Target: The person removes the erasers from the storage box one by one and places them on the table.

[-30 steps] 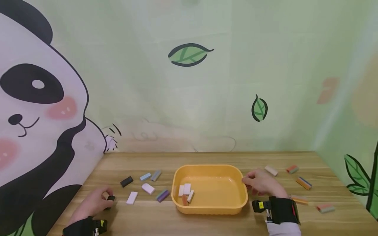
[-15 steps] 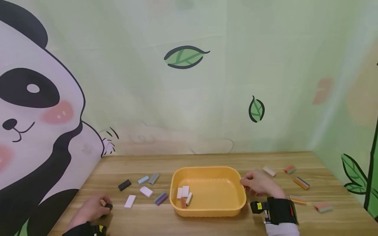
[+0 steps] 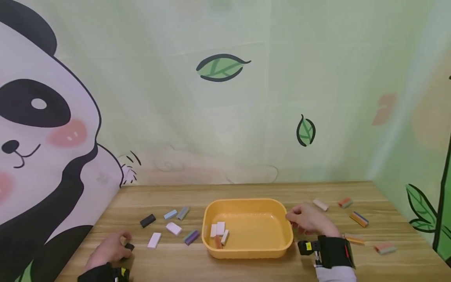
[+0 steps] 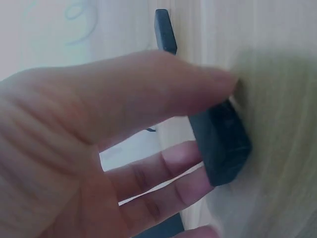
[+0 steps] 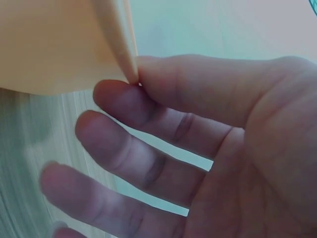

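At the front left of the table, my left hand (image 3: 110, 247) pinches a black eraser (image 4: 220, 144) between thumb and fingers. The left wrist view has this slant-ended block close over the wooden surface, its upper part hidden by the thumb. A second black eraser (image 3: 147, 220) lies beyond that hand. The yellow plastic basket (image 3: 248, 254) stands in the middle, with white erasers (image 3: 220, 228) and an orange one (image 3: 218, 241) at its left side. My right hand (image 3: 311, 219) grips the basket's right rim (image 5: 121, 44) between thumb and index finger; its other fingers spread below the rim.
Left of the basket lie white erasers (image 3: 154, 240), a light blue one (image 3: 170, 214), a grey one (image 3: 183, 213) and a purple-green one (image 3: 192, 237). Several two-tone erasers (image 3: 359, 219) are scattered at the right. A panda-printed cloth (image 3: 246, 117) hangs behind the table.
The head view has shifted slightly. The left hand still pinches the black eraser near the same spot, and the right hand keeps its grip on the basket rim.
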`<control>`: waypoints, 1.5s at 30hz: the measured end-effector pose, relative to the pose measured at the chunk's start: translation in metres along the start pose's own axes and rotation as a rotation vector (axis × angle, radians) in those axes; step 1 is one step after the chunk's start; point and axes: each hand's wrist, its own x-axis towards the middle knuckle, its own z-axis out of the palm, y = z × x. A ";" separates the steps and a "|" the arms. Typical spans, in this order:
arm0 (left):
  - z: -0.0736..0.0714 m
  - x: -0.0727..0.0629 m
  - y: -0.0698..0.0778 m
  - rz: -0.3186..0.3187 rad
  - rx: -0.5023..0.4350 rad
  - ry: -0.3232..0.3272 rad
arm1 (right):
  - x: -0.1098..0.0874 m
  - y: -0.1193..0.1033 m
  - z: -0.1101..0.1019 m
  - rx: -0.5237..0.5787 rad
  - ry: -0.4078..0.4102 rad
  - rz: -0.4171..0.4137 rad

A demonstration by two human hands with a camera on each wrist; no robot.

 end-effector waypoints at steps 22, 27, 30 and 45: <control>-0.022 -0.024 0.060 0.004 0.175 0.209 | 0.000 -0.001 -0.007 -0.031 0.001 -0.070; -0.007 -0.027 0.095 0.098 0.239 0.292 | 0.000 -0.002 -0.006 -0.042 0.008 -0.079; 0.008 -0.027 0.117 0.164 0.262 0.324 | -0.001 -0.002 -0.005 -0.046 0.010 -0.075; 0.068 -0.028 0.183 0.713 0.277 0.423 | -0.003 -0.002 -0.002 -0.053 0.011 -0.069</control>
